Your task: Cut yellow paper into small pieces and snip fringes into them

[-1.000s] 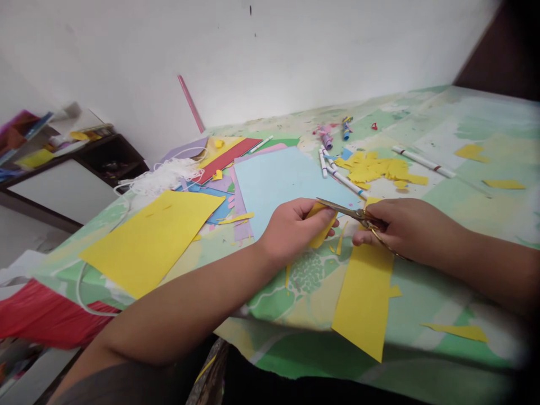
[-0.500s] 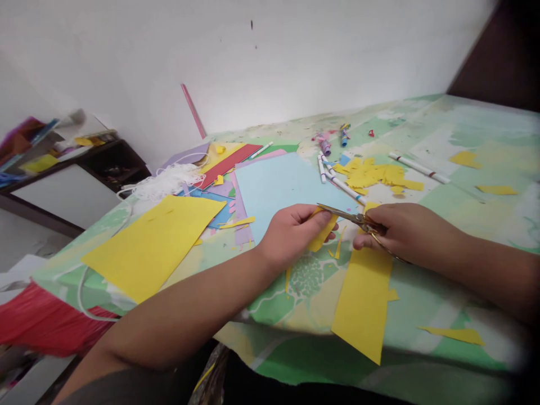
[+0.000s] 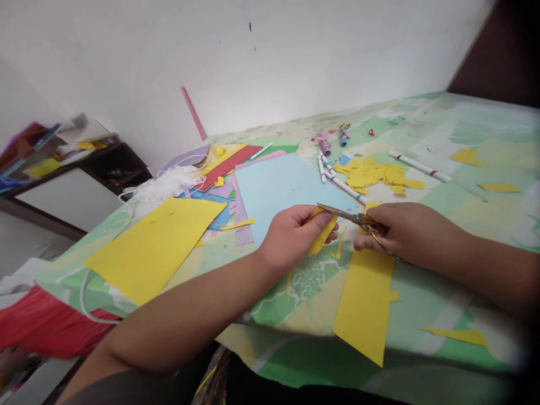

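Observation:
Between the thumb and fingers of my left hand [image 3: 287, 233] is a small piece of yellow paper [image 3: 321, 235]. My right hand [image 3: 407, 228] grips gold-handled scissors [image 3: 352, 216], whose blades point left and reach the top edge of that piece, close to my left thumb. Whether the blades are parted on the paper is hard to make out. Beneath my right hand lies a long yellow paper strip [image 3: 366, 298], its lower end over the table's front edge. Thin yellow scraps are scattered around both hands.
A light blue sheet [image 3: 282, 185] lies behind my left hand, with a large yellow sheet [image 3: 158, 244] to the left. White string [image 3: 171, 183] is bundled beyond it. Several markers [image 3: 419, 167] and a pile of yellow cut pieces [image 3: 375, 173] lie toward the back right.
Almost nothing differs. The view has shifted very slightly; both hands, the scissors and the yellow piece keep nearly the same places.

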Demonstrator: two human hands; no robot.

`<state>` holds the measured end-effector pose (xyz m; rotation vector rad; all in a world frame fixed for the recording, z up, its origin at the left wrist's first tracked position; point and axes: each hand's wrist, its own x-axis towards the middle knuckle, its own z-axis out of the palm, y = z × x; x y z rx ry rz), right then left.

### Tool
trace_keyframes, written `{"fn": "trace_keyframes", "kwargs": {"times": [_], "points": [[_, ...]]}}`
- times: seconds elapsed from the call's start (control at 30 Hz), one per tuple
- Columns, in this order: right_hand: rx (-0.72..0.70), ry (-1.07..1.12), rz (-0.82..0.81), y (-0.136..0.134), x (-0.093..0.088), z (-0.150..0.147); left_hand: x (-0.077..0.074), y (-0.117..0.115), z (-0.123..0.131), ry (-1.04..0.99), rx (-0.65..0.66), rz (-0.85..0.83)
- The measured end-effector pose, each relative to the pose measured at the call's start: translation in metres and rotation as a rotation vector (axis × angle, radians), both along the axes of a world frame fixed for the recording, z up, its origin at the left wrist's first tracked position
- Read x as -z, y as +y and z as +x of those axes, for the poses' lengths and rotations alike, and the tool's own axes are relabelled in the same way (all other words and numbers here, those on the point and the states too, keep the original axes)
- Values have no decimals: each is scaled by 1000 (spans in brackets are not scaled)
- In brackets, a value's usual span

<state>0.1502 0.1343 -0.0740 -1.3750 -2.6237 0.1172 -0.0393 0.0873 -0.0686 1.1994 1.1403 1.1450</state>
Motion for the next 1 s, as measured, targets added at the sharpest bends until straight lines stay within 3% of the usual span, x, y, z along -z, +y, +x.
{"fn": "trace_keyframes", "kwargs": {"times": [1.0], "points": [[-11, -20, -28, -6, -3, -6, -1, 0, 1, 25, -17, 16]]}}
